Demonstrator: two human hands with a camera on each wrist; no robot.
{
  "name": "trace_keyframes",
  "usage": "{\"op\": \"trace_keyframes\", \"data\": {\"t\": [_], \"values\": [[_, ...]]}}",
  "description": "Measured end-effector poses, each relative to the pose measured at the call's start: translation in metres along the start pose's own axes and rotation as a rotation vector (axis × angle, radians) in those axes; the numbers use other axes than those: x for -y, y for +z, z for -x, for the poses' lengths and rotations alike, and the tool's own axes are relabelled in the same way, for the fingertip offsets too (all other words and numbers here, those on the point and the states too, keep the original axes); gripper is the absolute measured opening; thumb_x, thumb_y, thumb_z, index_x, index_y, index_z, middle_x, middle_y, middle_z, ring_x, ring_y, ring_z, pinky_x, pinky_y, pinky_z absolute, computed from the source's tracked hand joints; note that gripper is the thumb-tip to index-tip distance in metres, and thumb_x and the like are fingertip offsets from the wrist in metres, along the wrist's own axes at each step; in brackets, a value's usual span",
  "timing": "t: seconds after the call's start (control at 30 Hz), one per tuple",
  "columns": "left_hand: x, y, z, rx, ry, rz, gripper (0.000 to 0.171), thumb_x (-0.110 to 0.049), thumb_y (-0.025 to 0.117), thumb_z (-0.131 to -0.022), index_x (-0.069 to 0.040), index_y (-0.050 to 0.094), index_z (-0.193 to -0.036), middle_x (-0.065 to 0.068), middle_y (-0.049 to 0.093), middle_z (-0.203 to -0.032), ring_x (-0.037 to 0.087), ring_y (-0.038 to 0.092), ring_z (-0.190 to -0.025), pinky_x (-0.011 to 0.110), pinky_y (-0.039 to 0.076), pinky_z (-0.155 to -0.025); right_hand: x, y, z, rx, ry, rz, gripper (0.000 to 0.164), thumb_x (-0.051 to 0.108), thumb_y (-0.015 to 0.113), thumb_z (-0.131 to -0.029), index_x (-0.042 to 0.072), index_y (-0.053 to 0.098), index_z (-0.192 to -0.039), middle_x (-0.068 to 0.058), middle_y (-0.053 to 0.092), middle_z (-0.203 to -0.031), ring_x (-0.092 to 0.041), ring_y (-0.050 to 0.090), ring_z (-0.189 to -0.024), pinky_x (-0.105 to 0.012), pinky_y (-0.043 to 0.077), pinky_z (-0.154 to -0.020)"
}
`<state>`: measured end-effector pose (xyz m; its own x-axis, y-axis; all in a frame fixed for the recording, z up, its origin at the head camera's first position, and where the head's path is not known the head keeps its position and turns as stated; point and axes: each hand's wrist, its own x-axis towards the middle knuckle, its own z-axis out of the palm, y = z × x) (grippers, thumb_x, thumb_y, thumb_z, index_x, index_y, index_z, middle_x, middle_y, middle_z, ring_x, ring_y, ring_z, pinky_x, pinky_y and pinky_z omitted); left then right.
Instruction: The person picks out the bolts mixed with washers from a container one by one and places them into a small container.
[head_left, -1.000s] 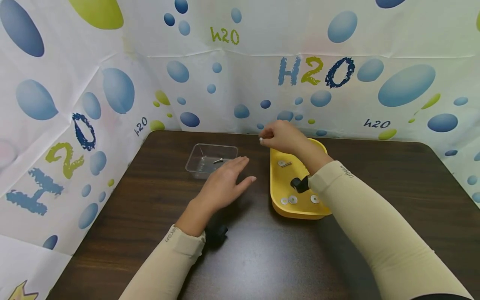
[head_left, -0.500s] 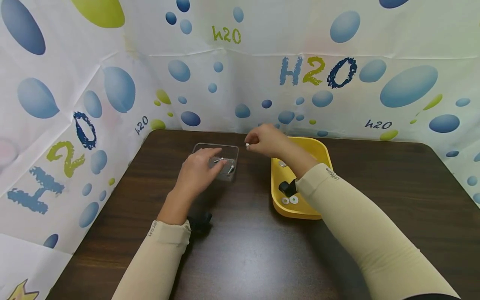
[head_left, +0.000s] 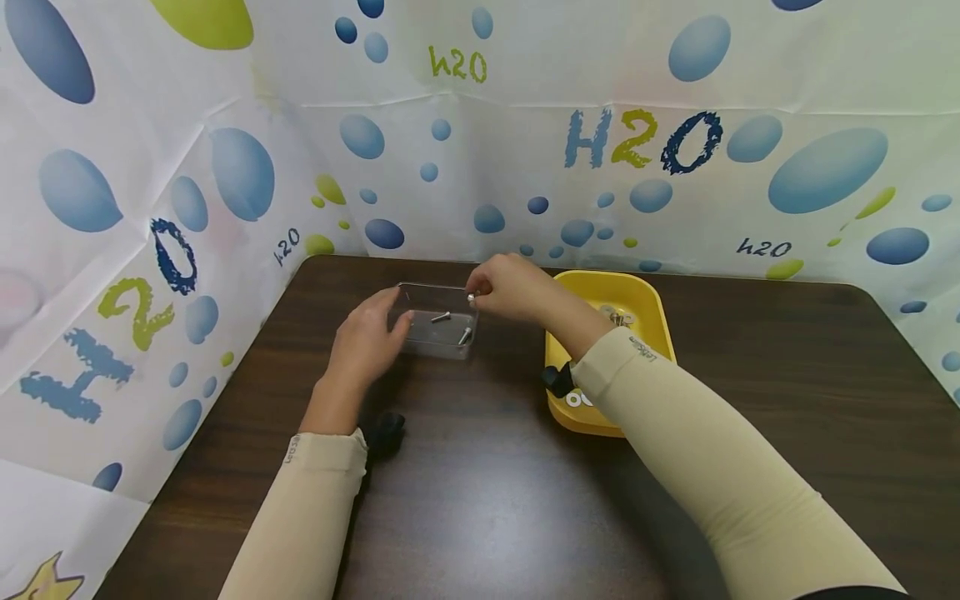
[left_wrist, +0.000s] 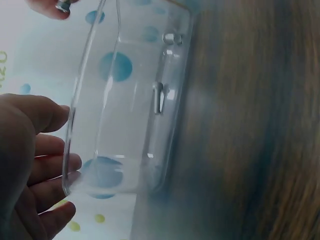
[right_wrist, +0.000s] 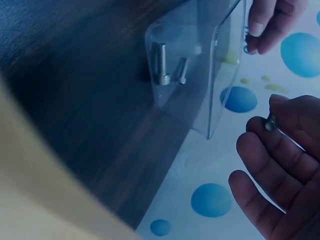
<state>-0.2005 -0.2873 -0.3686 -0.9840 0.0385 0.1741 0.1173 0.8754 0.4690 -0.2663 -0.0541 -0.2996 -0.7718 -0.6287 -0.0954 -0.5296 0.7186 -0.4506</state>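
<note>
My right hand [head_left: 513,287] pinches a small metal bolt [right_wrist: 271,123] between thumb and forefinger, its other fingers loosely bent. In the head view that hand is just above the right rim of a clear plastic container [head_left: 431,342]. Two silver bolts lie on the container's floor, one bolt [head_left: 441,317] towards the middle and another bolt [head_left: 465,336] by the right side. My left hand [head_left: 363,337] is at the container's left end, its relaxed fingers and thumb spread along the rim [left_wrist: 80,80].
A yellow tray [head_left: 660,321] stands to the right, partly hidden by my right forearm. Inside it are several washers [head_left: 577,399] and other small metal pieces [head_left: 618,317]. The dark wooden table [head_left: 465,500] meets a patterned sheet [head_left: 510,150] at the back.
My right hand has moved left from over the yellow tray to the container, carrying the bolt. My left hand has shifted left off the container's front to its left end, uncovering both bolts inside.
</note>
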Motion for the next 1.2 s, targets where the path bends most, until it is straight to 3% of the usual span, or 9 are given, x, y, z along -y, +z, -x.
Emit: {"op": "trace_keyframes", "data": {"t": [0.37,0.57,0.8,1.07,1.2], "values": [[0.019,0.005,-0.002,0.132,-0.05,0.04,0.061,-0.034,0.046,-0.103,-0.004,0.031,-0.154,0.017,0.029,-0.16,0.036,0.03,-0.146,0.055,0.026,-0.117,0.016,0.012,-0.015,0.083,-0.003,0.023,0.024,0.019,0.065,-0.095,0.01,0.071,-0.118,-0.003,0.07,-0.107,-0.017,0.063,-0.093,-0.031,0.056,-0.087],[0.02,0.006,-0.003,0.18,-0.041,0.056,0.062,-0.032,0.043,-0.104,-0.004,0.025,-0.156,0.016,0.023,-0.162,0.034,0.024,-0.149,0.052,0.022,-0.119,0.019,0.026,-0.022,0.156,-0.011,0.104,0.025,0.017,0.065,-0.095,0.01,0.072,-0.118,-0.003,0.07,-0.107,-0.016,0.063,-0.091,-0.029,0.056,-0.086],[0.02,0.004,-0.004,0.238,-0.045,0.041,0.066,-0.034,0.042,-0.104,-0.004,0.016,-0.157,0.014,0.015,-0.164,0.031,0.017,-0.151,0.052,0.02,-0.12,0.023,0.033,-0.026,0.182,-0.025,0.106,0.025,0.01,0.062,-0.094,0.009,0.072,-0.117,-0.005,0.07,-0.107,-0.017,0.064,-0.091,-0.029,0.056,-0.083],[0.02,0.004,-0.004,0.245,-0.042,0.039,0.067,-0.033,0.042,-0.104,-0.004,0.014,-0.157,0.015,0.013,-0.164,0.029,0.014,-0.152,0.051,0.018,-0.121,0.023,0.042,-0.028,0.241,-0.014,0.109,0.026,0.008,0.063,-0.094,0.01,0.072,-0.118,-0.006,0.069,-0.119,-0.019,0.065,-0.101,-0.033,0.055,-0.091],[0.019,0.005,-0.003,0.243,-0.049,0.039,0.067,-0.034,0.042,-0.104,-0.004,0.015,-0.157,0.014,0.014,-0.165,0.029,0.014,-0.152,0.051,0.018,-0.121,0.023,0.043,-0.029,0.238,0.001,0.109,0.023,0.009,0.064,-0.094,0.011,0.073,-0.115,-0.005,0.07,-0.115,-0.017,0.065,-0.098,-0.032,0.056,-0.091]]}}
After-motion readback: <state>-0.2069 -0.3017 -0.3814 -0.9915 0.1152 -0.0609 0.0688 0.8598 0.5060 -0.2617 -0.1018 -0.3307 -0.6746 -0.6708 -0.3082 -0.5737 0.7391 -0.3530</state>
